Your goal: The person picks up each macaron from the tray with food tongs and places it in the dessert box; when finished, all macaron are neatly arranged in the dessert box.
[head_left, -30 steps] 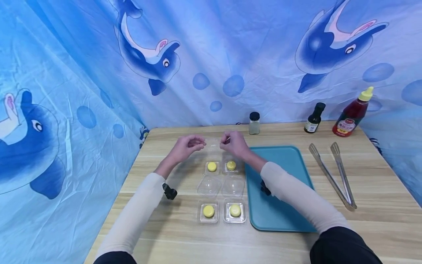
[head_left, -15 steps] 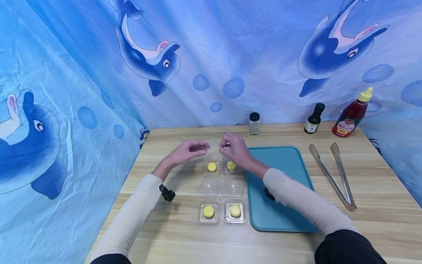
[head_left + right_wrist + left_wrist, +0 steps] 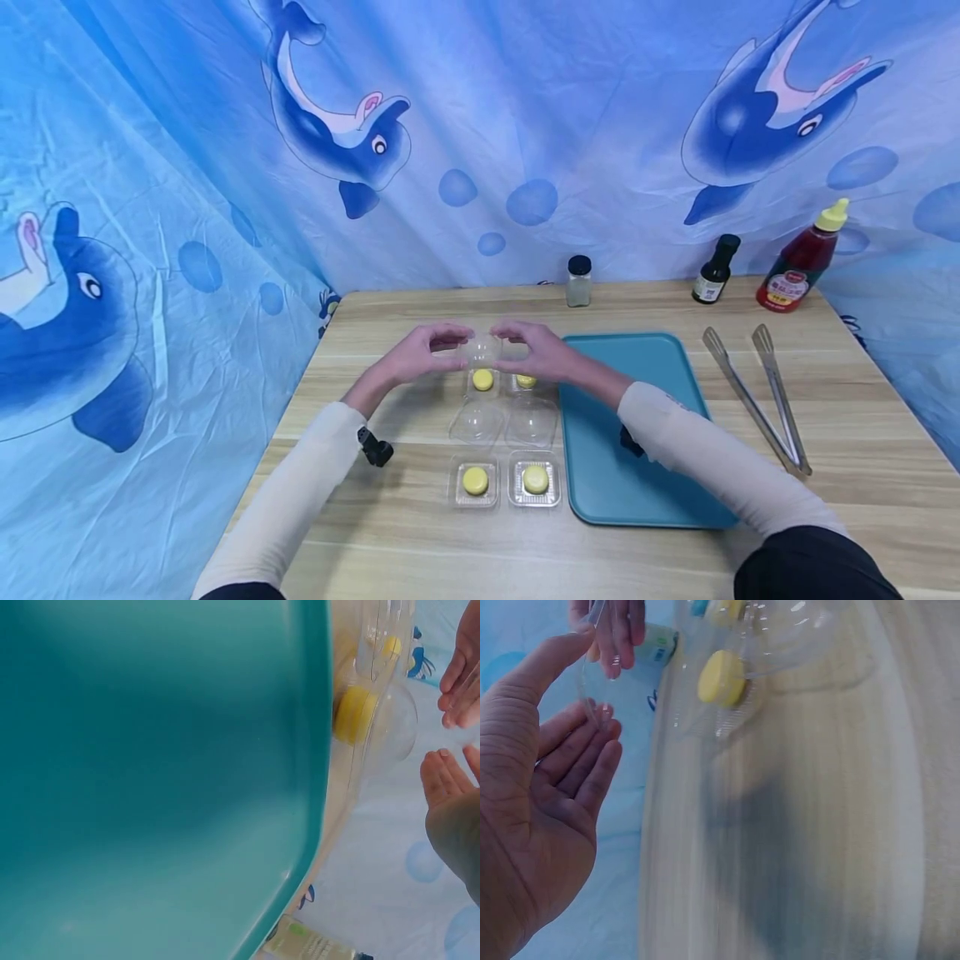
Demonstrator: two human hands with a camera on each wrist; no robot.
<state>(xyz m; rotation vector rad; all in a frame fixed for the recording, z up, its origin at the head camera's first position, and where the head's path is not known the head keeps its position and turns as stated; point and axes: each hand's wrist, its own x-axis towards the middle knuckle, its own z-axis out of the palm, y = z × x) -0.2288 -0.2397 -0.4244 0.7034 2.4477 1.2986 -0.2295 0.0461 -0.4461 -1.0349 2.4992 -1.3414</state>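
Both hands hold the clear domed plastic lid (image 3: 482,350) by its opposite sides, above the far-left container at the back of the group. My left hand (image 3: 431,352) has its thumb and fingertips at the lid's left edge. At the right edge, the thumb and fingers of my right hand (image 3: 534,350) pinch it. Beneath sits a small clear container (image 3: 472,393) with a round yellow macaron-like sweet (image 3: 482,380). To its right, another yellow sweet (image 3: 354,715) lies under a clear dome (image 3: 401,724), partly hidden by my right hand in the head view.
Two nearer clear containers hold yellow sweets (image 3: 475,481) (image 3: 536,479), their lids (image 3: 477,422) (image 3: 532,422) folded back. A teal tray (image 3: 637,492) lies to the right, then metal tongs (image 3: 757,408). A black-capped jar (image 3: 578,282), dark bottle (image 3: 715,268) and red sauce bottle (image 3: 801,257) stand behind.
The lid has swung down toward me from its raised position at the back, its dome now facing me. Both hands have come nearer with it, and the right fingers have spread along its edge.
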